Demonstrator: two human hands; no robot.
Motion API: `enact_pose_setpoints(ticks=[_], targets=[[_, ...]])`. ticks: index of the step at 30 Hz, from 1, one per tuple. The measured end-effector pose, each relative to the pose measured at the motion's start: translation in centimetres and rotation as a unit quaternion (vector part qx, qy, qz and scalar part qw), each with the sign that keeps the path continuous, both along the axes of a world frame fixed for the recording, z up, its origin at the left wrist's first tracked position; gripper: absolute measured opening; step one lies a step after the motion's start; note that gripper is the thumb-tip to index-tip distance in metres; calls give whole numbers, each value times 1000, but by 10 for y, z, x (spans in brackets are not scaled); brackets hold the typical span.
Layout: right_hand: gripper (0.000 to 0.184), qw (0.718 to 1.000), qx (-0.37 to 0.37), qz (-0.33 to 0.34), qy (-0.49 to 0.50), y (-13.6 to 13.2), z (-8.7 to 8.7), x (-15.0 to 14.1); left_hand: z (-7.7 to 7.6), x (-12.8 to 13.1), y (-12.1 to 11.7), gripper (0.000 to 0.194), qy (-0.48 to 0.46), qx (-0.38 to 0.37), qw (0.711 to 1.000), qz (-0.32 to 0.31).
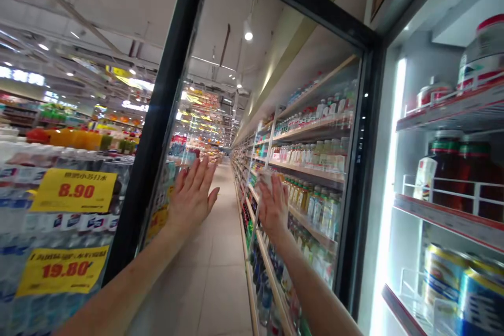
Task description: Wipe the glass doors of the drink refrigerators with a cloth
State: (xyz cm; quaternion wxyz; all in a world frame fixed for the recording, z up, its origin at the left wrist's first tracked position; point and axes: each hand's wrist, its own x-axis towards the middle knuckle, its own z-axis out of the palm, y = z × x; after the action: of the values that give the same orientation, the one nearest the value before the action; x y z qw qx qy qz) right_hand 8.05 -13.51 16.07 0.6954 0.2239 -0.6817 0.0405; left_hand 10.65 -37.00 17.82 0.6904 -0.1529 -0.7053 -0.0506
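A glass cooler door (173, 47) with a black frame stands swung out in front of me. My left hand (196, 186) is raised against the pane with its fingers stretched out and nothing in it; whether the palm touches the glass I cannot tell. To its right, my right hand (273, 205) holds a crumpled pale cloth (264, 176) up to the same pane, mostly covered by the fingers. Its material is blurred.
On the right is the lit cooler with dark bottles (482, 178) and cans (441, 273) on wire-fronted shelves. Stacked packs of bottled water (55, 310) with yellow price signs (73, 190) stand at left. Through the glass, a tiled aisle (220, 273) runs beside drink shelves (315, 173).
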Motion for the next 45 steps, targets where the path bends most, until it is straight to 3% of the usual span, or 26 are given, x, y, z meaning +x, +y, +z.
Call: enact_pose_setpoints(ticks=[2,4,6,7,9,12,14,15,17,19,20,22,23,25,28,30,31,33,36,38,40,43,45], targets=[[45,993,-118,-15,10,42,-3,-4,-11,1,2,63,7,7,1000,6],[45,960,-278,-20,24,88,-5,-10,-25,3,7,63,6,21,1000,9],[47,925,-378,-9,32,107,-6,-14,-36,6,13,65,-4,38,999,8],[47,921,-388,1,36,101,-8,-13,-39,8,16,66,-7,43,999,6],[47,944,-326,18,36,60,-16,-6,-43,10,18,68,-7,46,999,3],[47,992,-123,40,3,-26,-32,10,-42,11,16,69,-4,34,999,9],[47,999,-10,46,-23,-53,-40,16,-41,11,12,68,3,22,1000,15],[47,999,8,43,-23,-50,-44,16,-41,10,10,68,5,16,1000,16],[46,998,-55,22,-3,-14,-48,10,-42,9,7,69,4,4,1000,16],[46,978,-210,-7,12,42,-48,2,-43,8,5,69,-6,2,1000,12],[47,954,-298,-17,13,66,-47,-2,-43,8,6,69,-11,2,1000,12],[50,915,-404,-22,9,89,-45,-6,-43,8,7,69,-14,4,1000,13],[50,913,-408,-17,4,85,-46,-6,-43,8,7,68,-14,6,1000,13],[49,945,-326,3,-10,49,-50,-1,-43,7,8,67,-11,7,1000,12],[46,993,-109,40,-28,-18,-61,7,-44,4,7,67,-10,9,1000,9],[45,998,-23,43,-32,-29,-65,8,-45,3,6,67,-13,7,1000,12],[44,999,-22,33,-32,-18,-67,7,-46,3,6,67,-15,7,1000,12],[43,993,-115,-2,-27,29,-69,4,-47,3,7,67,-16,9,1000,10],[46,937,-347,-34,-2,105,-72,-3,-45,5,7,68,-5,10,1000,5],[48,911,-411,-29,2,118,-77,-5,-43,5,6,69,3,6,1000,4],[48,930,-368,-8,-14,88,-90,-2,-43,5,6,68,5,3,1000,3],[50,980,-188,34,-54,7,-115,9,-55,5,12,66,0,5,1000,-2],[54,993,-66,52,-77,-28,-126,15,-71,6,20,66,-13,-7,1000,-8]])
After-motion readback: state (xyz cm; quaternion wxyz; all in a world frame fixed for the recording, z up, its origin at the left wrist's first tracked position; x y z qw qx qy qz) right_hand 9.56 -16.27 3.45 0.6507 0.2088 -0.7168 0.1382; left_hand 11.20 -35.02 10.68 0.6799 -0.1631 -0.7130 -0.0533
